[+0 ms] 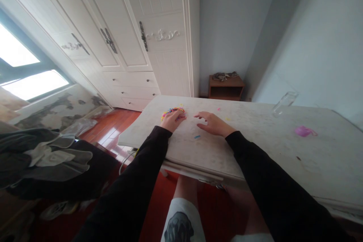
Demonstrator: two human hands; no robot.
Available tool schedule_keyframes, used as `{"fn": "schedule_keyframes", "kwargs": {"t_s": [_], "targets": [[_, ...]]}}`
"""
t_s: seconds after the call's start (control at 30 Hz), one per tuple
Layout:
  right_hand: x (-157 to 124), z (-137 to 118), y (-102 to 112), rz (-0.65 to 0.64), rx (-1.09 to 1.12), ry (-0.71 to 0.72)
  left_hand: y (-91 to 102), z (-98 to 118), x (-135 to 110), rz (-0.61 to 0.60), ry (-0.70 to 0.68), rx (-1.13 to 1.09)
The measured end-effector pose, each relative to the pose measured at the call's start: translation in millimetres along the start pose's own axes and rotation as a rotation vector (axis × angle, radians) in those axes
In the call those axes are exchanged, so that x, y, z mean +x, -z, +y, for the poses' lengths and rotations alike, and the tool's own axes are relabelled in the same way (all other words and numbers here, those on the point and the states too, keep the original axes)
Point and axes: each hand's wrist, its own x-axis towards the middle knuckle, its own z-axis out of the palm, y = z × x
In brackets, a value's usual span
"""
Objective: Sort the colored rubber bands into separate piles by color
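Observation:
On the white table [255,151] lies a small heap of multicoloured pieces [164,114], too small for me to tell their kind. My left hand [172,121] rests at the near side of this heap, its thumb and fingers pinched together; whatever is between them is too small to name. To the right, my right hand [214,124] hovers over or rests on the tabletop, fingers apart and curved toward the left hand, with nothing visible in them. A small blue piece [197,136] lies just below its fingertips. Pink [219,109] and yellow [227,119] bits lie beyond it.
A clear glass bottle [283,104] is at the table's far right, with a limp pink object [303,131] nearer. Behind the table are a white wardrobe [170,68] and a low brown cabinet [227,83]. Clothes [51,155] are piled at the left.

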Motion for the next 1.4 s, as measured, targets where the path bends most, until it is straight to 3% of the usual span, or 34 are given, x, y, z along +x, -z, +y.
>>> {"fn": "schedule_keyframes", "kwargs": {"t_s": [0.2,0.43,0.67,0.9,1.1,1.3,1.4], "targets": [[0.8,-6.2,-27.6,-0.034,0.138,0.131,4.8,8.6,0.3,-0.093,0.024,0.063],[1.9,-4.7,-29.5,-0.054,0.094,0.149,3.0,8.9,-1.7,-0.068,-0.017,0.06],[4.2,-1.7,-30.5,0.019,0.067,0.13,3.4,9.6,-2.6,-0.031,0.013,0.045],[3.9,-1.2,-11.0,0.194,0.063,-0.007,10.1,4.5,3.8,-0.091,0.13,0.277],[-5.5,7.0,9.1,0.303,0.063,-0.129,6.3,0.7,2.7,-0.15,0.143,0.296],[-35.2,30.5,33.0,0.366,0.04,-0.259,1.0,-8.5,1.1,-0.175,0.158,0.275],[-59.3,42.1,50.6,0.332,-0.001,-0.323,-0.2,-13.8,1.2,-0.188,0.162,0.258]]}}
